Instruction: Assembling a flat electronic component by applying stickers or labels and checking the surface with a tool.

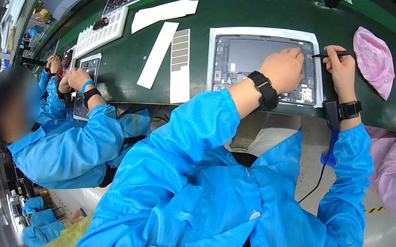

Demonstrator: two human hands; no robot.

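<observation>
An opened tablet housing (253,48) with bare inner parts lies on a white sheet (276,31) on the green bench in front of me. My left hand (282,69) is over its right half, back upward, with the fingers curled down together. Those fingertips are hidden, so anything pinched in them cannot be made out. At the housing's upper right edge, my right hand (340,66) grips a slim black pointed tool (347,53). Its tip points left, close to the housing's edge. Both wrists wear black straps, and a cord hangs from the right one.
Left of the housing are a plain white strip (158,55) and a strip with grey pads (181,52). Beyond are white sheets (161,14) and a white ribbed tray (102,30). A pink cloth cap (373,62) lies at right. Co-workers sit on both sides, hands on the bench.
</observation>
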